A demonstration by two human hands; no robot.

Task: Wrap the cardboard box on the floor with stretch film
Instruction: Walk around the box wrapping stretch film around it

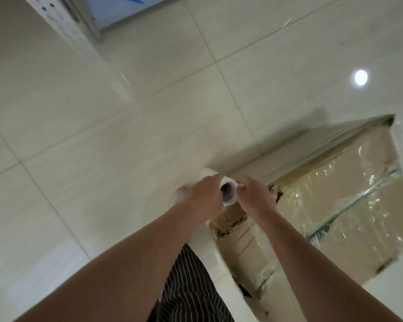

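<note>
Both hands are on the roll (226,182), held up over the floor (102,147). The left hand (203,194) is curled round its side and the right hand (254,197) has its fingers on the near rim. The roll's long axis runs away from the camera and up-left, with the hollow core end facing straight back at us. A band of film (312,149) stretches from it to the box (349,205), which sits on the tiles to the right, shiny wrap already across its top. Striped trousers (189,287) show below.
</note>
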